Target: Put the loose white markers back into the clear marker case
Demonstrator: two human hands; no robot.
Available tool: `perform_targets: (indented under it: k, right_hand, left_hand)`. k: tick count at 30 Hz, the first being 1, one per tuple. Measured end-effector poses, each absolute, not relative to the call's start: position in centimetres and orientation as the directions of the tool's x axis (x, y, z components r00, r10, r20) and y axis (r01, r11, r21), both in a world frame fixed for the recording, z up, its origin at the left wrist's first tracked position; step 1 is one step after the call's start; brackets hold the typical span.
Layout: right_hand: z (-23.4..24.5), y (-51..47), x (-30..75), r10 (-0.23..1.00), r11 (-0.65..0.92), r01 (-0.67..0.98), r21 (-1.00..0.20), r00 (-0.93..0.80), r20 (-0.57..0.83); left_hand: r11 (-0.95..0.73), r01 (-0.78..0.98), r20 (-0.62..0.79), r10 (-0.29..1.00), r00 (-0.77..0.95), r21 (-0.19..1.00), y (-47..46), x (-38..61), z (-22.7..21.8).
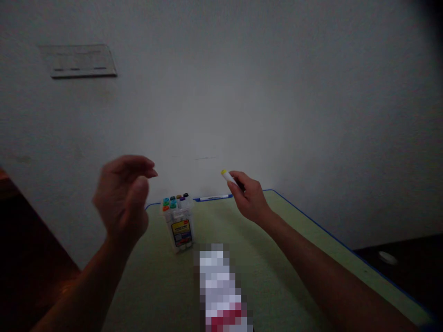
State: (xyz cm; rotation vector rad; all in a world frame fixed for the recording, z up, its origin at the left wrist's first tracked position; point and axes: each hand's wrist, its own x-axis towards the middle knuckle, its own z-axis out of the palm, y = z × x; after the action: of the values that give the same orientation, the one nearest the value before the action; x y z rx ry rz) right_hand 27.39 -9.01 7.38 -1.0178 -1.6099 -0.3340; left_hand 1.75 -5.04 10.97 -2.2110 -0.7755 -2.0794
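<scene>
1. Upright markers (173, 204) are held in a clear box (181, 231).
2. Above the table (138, 286), a yellow-ended marker (227, 175) is clamped by the fingers of the right hand (252, 197).
3. The left hand's (122, 196) thumb and fingers are parted.

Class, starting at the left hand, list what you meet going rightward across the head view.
Bare left hand, clear plastic marker box, slim white pen with blue ends, white cylindrical marker with yellow end, bare right hand, small white oval object.
</scene>
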Motion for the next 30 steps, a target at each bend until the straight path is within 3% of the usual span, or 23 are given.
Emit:
perform_targets:
  k: [2,4,7,17,23,30]
  right_hand:
    - [4.4,-8.0,28.7,0.553,0.469,0.830,-0.302,-0.009,0.833]
    - [1.6,-7.3,30.1,0.638,0.356,0.884,-0.302,0.006,0.770]
    - [-0.9,-7.0,31.4,0.731,0.282,0.914,-0.292,-0.008,0.682]
    - [-0.1,-7.5,30.7,0.828,0.220,0.922,-0.319,-0.004,0.561]
    - [-0.9,-7.5,31.0,0.955,0.116,0.974,-0.197,-0.055,0.292]
    - [-0.6,-7.4,29.9,0.988,0.096,0.989,-0.109,-0.081,0.133]
  left_hand:
    - [-0.862,0.392,0.924,0.375,0.068,0.321,-3.7,2.5,8.8]
    - [-0.802,0.444,0.879,0.473,0.064,0.400,-2.6,2.4,6.4]
    - [-0.777,0.450,0.829,0.544,0.129,0.440,-2.1,1.8,3.8]
    - [-0.771,0.477,0.816,0.553,0.171,0.422,-2.1,2.0,3.2]
    - [-0.795,0.393,0.817,0.554,0.161,0.462,-1.6,1.7,2.4]
    - [-0.809,0.532,0.905,0.389,0.169,0.249,-4.2,1.6,5.1]
